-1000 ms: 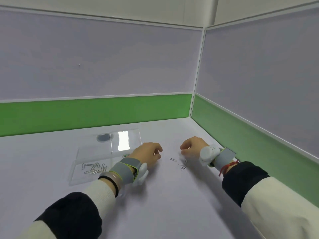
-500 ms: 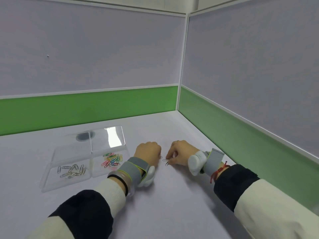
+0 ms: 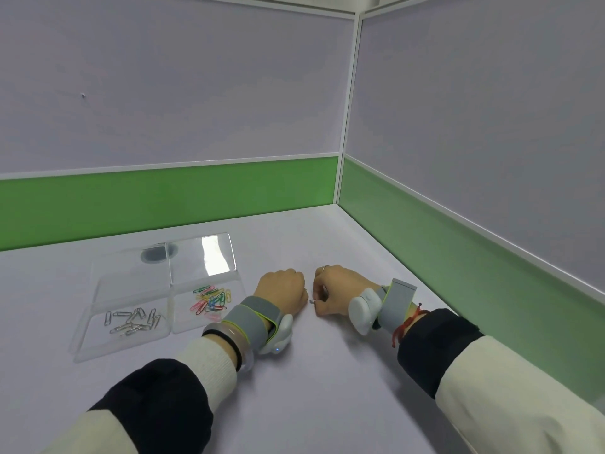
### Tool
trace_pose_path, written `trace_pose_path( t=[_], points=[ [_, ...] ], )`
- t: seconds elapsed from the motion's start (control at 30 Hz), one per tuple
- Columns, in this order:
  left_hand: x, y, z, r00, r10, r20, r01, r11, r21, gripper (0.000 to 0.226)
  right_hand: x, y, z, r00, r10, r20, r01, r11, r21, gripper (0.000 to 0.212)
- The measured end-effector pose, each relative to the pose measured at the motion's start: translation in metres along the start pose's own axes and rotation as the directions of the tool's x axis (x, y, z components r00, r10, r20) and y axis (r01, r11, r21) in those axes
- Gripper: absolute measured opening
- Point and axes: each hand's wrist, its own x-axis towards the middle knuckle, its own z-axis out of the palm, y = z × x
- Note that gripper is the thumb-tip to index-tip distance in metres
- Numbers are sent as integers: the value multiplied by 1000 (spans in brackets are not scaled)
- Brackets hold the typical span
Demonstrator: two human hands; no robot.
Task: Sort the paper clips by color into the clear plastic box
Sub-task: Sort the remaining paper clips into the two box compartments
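Note:
The clear plastic box (image 3: 82,350) lies open on the left of the table, its lid (image 3: 199,257) folded back. Several silver paper clips (image 3: 132,322) fill its left compartment and several coloured paper clips (image 3: 211,299) its right one. My left hand (image 3: 281,291) rests curled just right of the box. My right hand (image 3: 334,294) sits next to it, fingers pinched on silver paper clips (image 3: 312,301) at the table surface. Whether the left hand holds a clip is hidden by its fingers.
Green and lilac partition walls (image 3: 458,244) close the table at the back and right. A dark round mark (image 3: 152,255) shows through the lid. Both wrists carry grey straps with white devices.
Both hands came together over the loose silver clips, and the right hand's fingers closed on them. The camera view shifted, bringing the box's coloured compartment into sight.

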Motion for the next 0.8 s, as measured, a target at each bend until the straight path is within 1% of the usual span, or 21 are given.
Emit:
trace_pose_path(
  t=[0.07, 0.13, 0.2, 0.23, 0.3, 0.4, 0.57, 0.67, 0.8],
  points=[
    [-1, 1, 1, 1000, -11, -13, 10, 999, -50, 29, -1, 1, 0, 1000, 10, -20, -10, 999, 30, 11],
    [-3, 2, 0, 999, -30, -25, 26, 990, -135, 27, -1, 4, -3, 995, 70, -70, -58, 985, 165, 6],
    [-4, 2, -2, 999, -12, -39, 3, 976, -216, 27, -2, 10, -9, 979, 166, -115, -121, 938, 324, 18],
    [-5, 1, -3, 999, 20, -49, -32, 970, -241, 26, -3, 14, -12, 972, 203, -122, -146, 918, 368, 22],
    [-6, 2, -6, 993, 90, -71, -106, 958, -265, 24, -6, 22, -17, 962, 247, -119, -184, 905, 384, 24],
    [0, 10, -9, 984, 160, -81, -177, 934, -310, 24, -10, 29, -16, 949, 294, -116, -230, 894, 385, 18],
    [10, 15, -4, 952, 303, 39, -284, 926, -249, 31, -16, 32, -14, 940, 317, -130, -234, 871, 433, 18],
    [11, 13, -3, 948, 314, 54, -297, 932, -210, 31, -18, 32, -14, 944, 305, -125, -224, 873, 434, 16],
    [14, 14, -6, 956, 292, 16, -284, 941, -186, 28, -20, 31, -13, 951, 284, -120, -207, 878, 431, 12]
  ],
)
